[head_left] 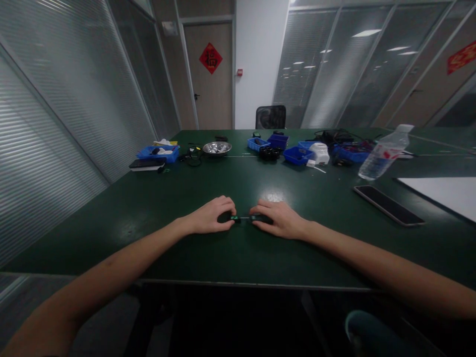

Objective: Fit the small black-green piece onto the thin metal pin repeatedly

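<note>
Near the middle of the green table [178, 258], both of my hands rest close together, facing each other. My left hand [212, 215] pinches a small green-and-black piece [235, 218] between thumb and fingers. Opposite it, my right hand [279, 218] grips a small dark piece [254, 218], partly covered by the fingers. A thin metal shaft [244, 217] spans the short gap between the two pieces. It is too small to tell whether the shaft joins them or only touches the left one.
A phone [388, 205], a water bottle [386, 152] and a white sheet [446, 193] lie or stand to the right. Farther back are a metal bowl [217, 148], a blue tray [159, 152], a blue bin [297, 155] and cables [191, 156]. A dark notebook [148, 164] lies at left.
</note>
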`<control>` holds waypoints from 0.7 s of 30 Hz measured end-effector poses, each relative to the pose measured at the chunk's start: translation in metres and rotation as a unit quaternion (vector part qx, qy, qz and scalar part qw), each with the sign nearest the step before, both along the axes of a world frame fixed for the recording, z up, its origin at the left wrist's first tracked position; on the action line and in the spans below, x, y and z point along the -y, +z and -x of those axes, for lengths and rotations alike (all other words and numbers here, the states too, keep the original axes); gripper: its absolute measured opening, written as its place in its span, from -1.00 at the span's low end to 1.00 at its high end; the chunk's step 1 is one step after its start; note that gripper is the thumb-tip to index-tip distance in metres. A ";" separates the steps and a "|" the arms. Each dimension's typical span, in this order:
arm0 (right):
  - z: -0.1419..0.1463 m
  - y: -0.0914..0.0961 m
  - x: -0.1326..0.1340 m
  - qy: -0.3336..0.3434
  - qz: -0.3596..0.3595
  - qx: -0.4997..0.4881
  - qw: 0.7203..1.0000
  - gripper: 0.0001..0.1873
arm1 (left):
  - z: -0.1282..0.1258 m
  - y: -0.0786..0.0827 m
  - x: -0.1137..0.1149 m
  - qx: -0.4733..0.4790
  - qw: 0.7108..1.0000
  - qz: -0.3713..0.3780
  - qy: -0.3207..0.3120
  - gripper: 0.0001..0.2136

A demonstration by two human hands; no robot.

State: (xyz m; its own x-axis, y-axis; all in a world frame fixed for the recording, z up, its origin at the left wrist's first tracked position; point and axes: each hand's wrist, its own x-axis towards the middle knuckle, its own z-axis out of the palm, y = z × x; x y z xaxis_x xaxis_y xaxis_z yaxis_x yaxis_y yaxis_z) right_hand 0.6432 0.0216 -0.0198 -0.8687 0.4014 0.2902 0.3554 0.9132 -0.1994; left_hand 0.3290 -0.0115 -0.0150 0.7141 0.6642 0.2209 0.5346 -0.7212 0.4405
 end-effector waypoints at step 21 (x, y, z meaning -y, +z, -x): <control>0.000 -0.001 0.003 0.014 -0.009 0.010 1.000 -0.60 | -0.002 -0.007 0.000 0.045 0.999 0.023 -0.008 -0.82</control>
State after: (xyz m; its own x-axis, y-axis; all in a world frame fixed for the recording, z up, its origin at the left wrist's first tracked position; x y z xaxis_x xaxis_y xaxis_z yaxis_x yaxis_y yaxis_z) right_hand 0.6430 0.0183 -0.0211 -0.8856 0.3718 0.2784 0.3333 0.9261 -0.1765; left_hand 0.3306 -0.0119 -0.0222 0.7036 0.6634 0.2546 0.4790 -0.7075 0.5196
